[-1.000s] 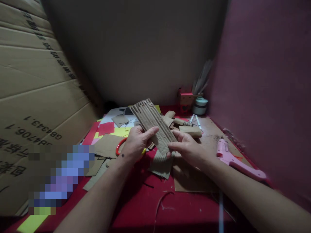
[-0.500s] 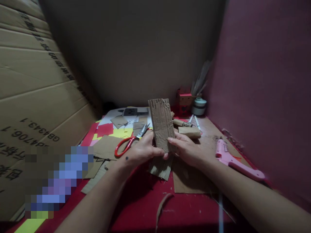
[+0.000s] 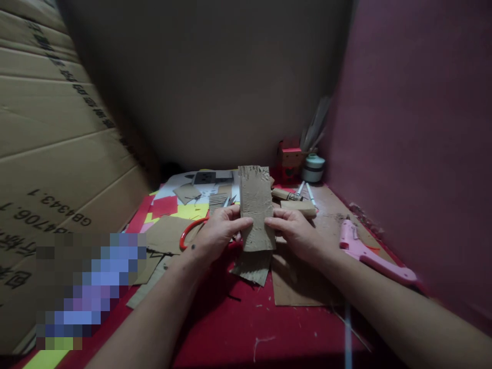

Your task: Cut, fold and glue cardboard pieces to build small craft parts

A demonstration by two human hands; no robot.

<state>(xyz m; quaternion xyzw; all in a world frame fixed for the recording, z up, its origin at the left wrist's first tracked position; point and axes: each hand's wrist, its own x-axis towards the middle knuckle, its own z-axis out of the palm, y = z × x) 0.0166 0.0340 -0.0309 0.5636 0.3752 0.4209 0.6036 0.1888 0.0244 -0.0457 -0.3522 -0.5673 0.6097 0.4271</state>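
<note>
A narrow rectangular piece of cardboard (image 3: 257,200), wrinkled and with a ragged top end, is held up in front of me by both hands. My left hand (image 3: 225,228) pinches its left edge, thumb across the front face. On the opposite edge, my right hand (image 3: 290,225) grips it the same way. Below and behind it, a second cardboard scrap (image 3: 253,269) with a frayed edge lies on the red table surface (image 3: 215,318). Red-handled scissors (image 3: 187,233) lie just beyond my left hand, partly covered by it.
A pink glue gun (image 3: 369,253) rests at the right. Cardboard scraps (image 3: 165,230) and coloured paper (image 3: 165,205) spread to the left. Rolled cardboard (image 3: 298,208), a teal jar (image 3: 313,168) and a red box (image 3: 290,160) stand or lie farther back. A large carton (image 3: 57,154) walls the left side.
The held piece has turned to a smoother-looking face and moved slightly lower. My hands now grip its two edges evenly. A curled brown strip near the table's front is gone from view.
</note>
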